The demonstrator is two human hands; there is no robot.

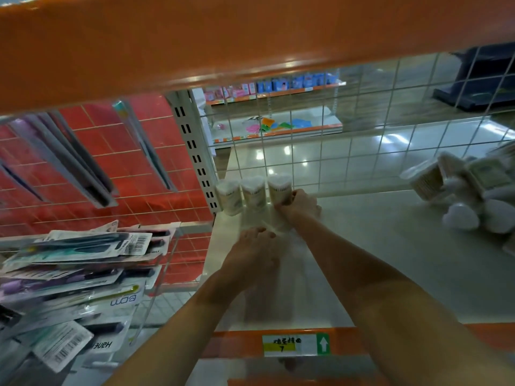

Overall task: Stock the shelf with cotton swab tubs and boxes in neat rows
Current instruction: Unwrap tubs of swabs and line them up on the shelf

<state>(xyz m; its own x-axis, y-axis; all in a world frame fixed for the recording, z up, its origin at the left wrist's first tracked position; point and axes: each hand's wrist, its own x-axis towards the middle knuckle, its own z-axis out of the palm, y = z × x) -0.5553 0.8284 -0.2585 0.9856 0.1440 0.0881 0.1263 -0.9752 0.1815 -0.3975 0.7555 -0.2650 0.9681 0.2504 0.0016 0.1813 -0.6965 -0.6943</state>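
right hand (299,203) curls its fingers (289,197) round the third tub (280,190), set at the back left of the shelf (376,246) against the wire grid (362,135), just beside two tubs (242,195) at its 9 o'clock. left hand (255,252) rests flat on the shelf, fingers straight, holding nothing. judgement: seat the tub upright, touching its neighbour, face forward, before letting go. unsorted stock pile (459,196) lies at 3 o'clock. tub labels unreadable. shelf-edge tag (295,345) shows "7" and an arrow; packets (83,288) at 8 o'clock read "e.om".
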